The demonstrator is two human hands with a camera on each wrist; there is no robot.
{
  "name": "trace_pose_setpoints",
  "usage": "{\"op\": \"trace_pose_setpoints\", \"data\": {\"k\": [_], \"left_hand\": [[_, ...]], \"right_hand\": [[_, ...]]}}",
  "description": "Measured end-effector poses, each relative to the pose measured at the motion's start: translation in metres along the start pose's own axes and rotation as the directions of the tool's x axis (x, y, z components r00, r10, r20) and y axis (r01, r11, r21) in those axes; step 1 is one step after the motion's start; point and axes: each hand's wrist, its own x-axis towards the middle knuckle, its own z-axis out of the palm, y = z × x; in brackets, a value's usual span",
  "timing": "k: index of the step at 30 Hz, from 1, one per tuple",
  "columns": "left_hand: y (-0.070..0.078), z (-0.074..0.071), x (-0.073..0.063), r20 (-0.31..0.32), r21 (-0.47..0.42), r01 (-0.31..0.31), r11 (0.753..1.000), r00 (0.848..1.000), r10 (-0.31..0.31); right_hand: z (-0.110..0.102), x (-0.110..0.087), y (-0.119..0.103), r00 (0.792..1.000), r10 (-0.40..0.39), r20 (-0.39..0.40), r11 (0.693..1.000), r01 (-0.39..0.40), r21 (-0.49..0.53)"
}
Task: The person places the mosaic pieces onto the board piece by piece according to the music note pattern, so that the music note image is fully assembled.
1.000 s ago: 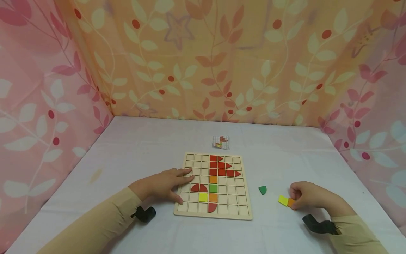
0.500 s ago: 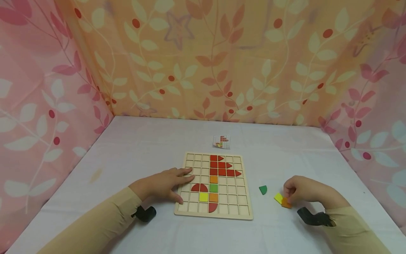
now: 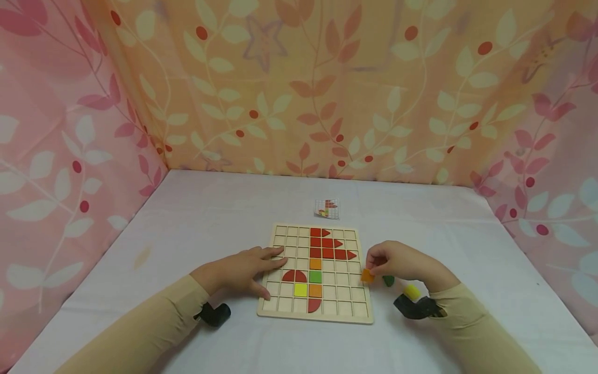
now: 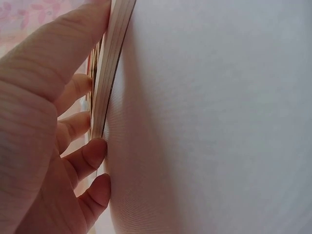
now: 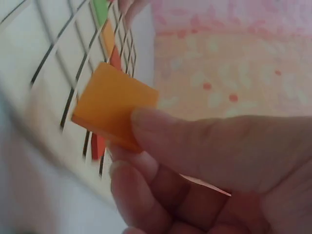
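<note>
In the head view a wooden grid board (image 3: 343, 296) lies on the table, with red, orange, green and yellow tiles set in some squares. My right hand (image 3: 397, 262) holds an orange square tile (image 3: 367, 275) above the board's right edge. The right wrist view shows this orange tile (image 5: 109, 97) pinched between thumb and fingers, tilted and apart from the grid. With fingers spread, my left hand (image 3: 240, 270) rests on the board's left side. Seen in the left wrist view, the fingertips of the left hand (image 4: 44, 126) touch the board's edge (image 4: 108, 73).
A green quarter-circle tile (image 3: 388, 281) lies right of the board, partly under the right hand. A yellow tile (image 3: 412, 291) is near the right wrist, half hidden by the black wrist camera (image 3: 416, 307). Behind the board lies a small pattern card (image 3: 327, 208).
My right hand has lifted the orange tile from beside the yellow one and carried it left to the board's right edge. The yellow tile has shifted slightly left. My left hand stays put.
</note>
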Motion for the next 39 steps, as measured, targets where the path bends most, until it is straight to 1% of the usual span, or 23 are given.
{"op": "trace_pose_setpoints", "data": {"k": [7, 11, 15, 21, 25, 34, 39], "left_hand": [[0.0, 0.0, 0.001, 0.0, 0.002, -0.012, 1.0, 1.0, 0.012], [-0.001, 0.0, 0.002, 0.002, 0.009, -0.015, 1.0, 1.0, 0.015], [-0.002, 0.001, 0.002, 0.005, 0.01, -0.021, 1.0, 1.0, 0.021], [-0.003, 0.001, 0.003, 0.005, 0.023, -0.029, 0.999, 1.0, 0.029], [-0.003, 0.001, 0.003, -0.001, 0.033, -0.04, 0.999, 0.999, 0.04], [-0.004, 0.0, 0.003, -0.017, 0.051, -0.071, 0.996, 0.997, 0.072], [-0.003, 0.0, 0.003, -0.015, 0.046, -0.065, 0.997, 0.998, 0.066]], "right_hand": [[0.019, 0.029, -0.032, 0.996, -0.085, -0.036, 0.996, 0.085, -0.009], [0.029, 0.041, -0.048, 0.989, -0.139, -0.047, 0.99, 0.139, -0.011], [0.04, 0.052, -0.059, 0.985, -0.167, -0.05, 0.986, 0.166, -0.018], [0.056, 0.067, -0.073, 0.985, -0.167, -0.047, 0.986, 0.167, 0.001], [0.064, 0.074, -0.081, 0.988, -0.153, -0.034, 0.988, 0.153, 0.018], [0.075, 0.085, -0.092, 0.986, -0.164, -0.019, 0.986, 0.164, 0.006], [0.079, 0.089, -0.094, 0.984, -0.178, -0.003, 0.984, 0.178, -0.001]]}}
